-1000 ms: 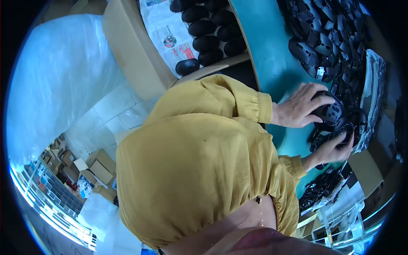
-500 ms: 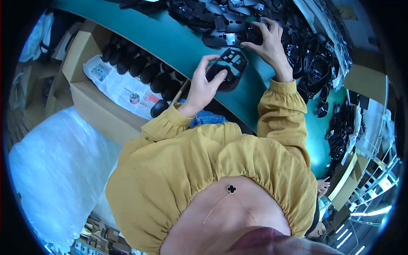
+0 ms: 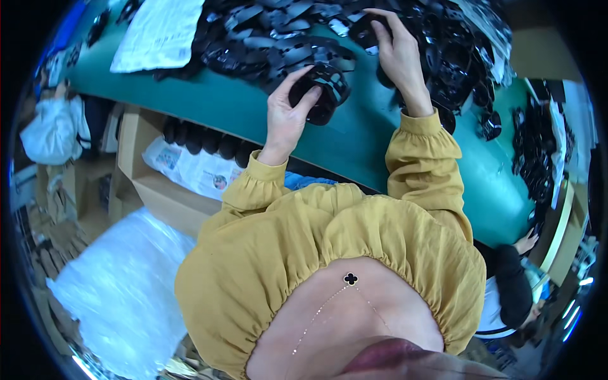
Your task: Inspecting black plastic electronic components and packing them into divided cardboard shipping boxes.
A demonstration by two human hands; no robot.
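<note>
My left hand (image 3: pixel 285 120) grips a hollow black plastic shell (image 3: pixel 329 82) with several rectangular cut-outs, thumb on the near side and fingers curled over the far side. The shell is held over the green tabletop (image 3: pixel 221 114), close to the front of a heap of flat black plastic pieces (image 3: pixel 259 54). Farther right, my right hand (image 3: pixel 402 60) reaches to the edge of the heap. Its thumb and fingers close around a dark plastic piece (image 3: pixel 361 31), whose outline blends into the parts behind it.
Glossy black parts (image 3: pixel 459 60) are piled on the right. A white sheet (image 3: pixel 161 35) lies at the far left. A cardboard box (image 3: pixel 174 193) below the table edge holds rows of rounded black pieces. Clear plastic wrap (image 3: pixel 126 291) stands nearby. Another person's hand (image 3: pixel 527 242) is at lower right.
The view has turned, showing more of the table's left. My left hand has tilted the shell and brought it nearer the heap. My right hand stays at the heap, its fingers around a dark piece.
</note>
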